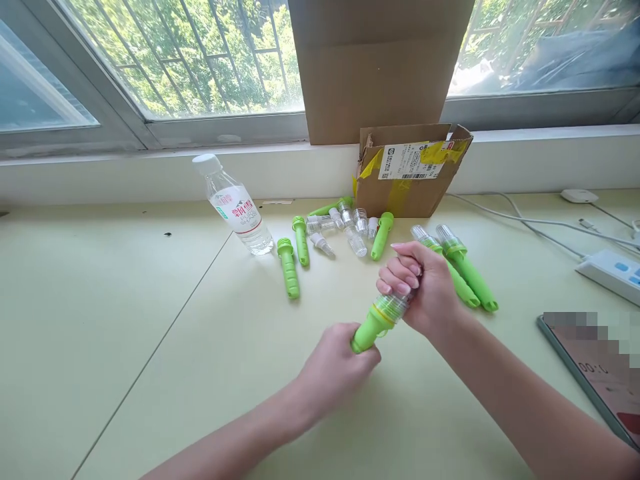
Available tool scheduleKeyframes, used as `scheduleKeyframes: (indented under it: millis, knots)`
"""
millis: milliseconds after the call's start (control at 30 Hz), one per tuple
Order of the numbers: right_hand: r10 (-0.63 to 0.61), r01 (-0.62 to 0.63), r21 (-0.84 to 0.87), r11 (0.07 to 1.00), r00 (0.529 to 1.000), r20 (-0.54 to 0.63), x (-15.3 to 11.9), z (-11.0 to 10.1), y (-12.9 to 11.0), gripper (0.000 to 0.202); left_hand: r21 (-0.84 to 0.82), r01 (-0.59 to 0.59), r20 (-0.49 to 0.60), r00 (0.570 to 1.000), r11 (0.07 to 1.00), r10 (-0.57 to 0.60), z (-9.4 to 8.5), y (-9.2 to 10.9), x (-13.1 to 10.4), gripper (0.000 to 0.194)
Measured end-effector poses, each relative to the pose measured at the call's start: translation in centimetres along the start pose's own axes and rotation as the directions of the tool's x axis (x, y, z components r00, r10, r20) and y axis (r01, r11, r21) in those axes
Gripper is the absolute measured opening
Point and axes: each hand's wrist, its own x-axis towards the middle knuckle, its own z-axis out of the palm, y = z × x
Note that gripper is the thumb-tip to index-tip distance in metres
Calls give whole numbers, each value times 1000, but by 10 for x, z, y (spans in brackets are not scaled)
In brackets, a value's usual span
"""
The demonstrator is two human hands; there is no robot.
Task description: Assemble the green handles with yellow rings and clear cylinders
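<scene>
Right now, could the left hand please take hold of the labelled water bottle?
Probably not: the left hand is gripping a green handle. Once freed, it could likely reach the water bottle, whose left side looks open; a loose green handle lies near the path.

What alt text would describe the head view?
A person's left hand grips a green handle, the right hand its clear end, above a pale table. Beyond are similar loose parts, a clear bottle and a cardboard box.

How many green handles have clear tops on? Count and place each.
3: first handle held by left hand and right hand; on the table, second handle partly behind the right hand, third handle beside it. The pile may hide more.
</scene>
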Motion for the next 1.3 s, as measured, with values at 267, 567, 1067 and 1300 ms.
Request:
scheduleKeyframes:
  millis: [267,567,1067,1300]
  knots:
    - [50,-46,-29,999,989,138,3,-5,-2,40,-166,100,256,965,981,-55,-13,-1,4,26]
    - [74,-93,42,995,940,334,2,-8,-2,46,-200,240,425,895,950,-137,-20,5,1,24]
    - [-48,53,-44,998,992,115,3,-6,10,38,16,-3,273,962,1000,-1,-42,-4,18,26]
    - [3,6,-21,1000,926,378,-1,-6,0,41,-208,281,633,769,937,-90,-45,2,13,33]
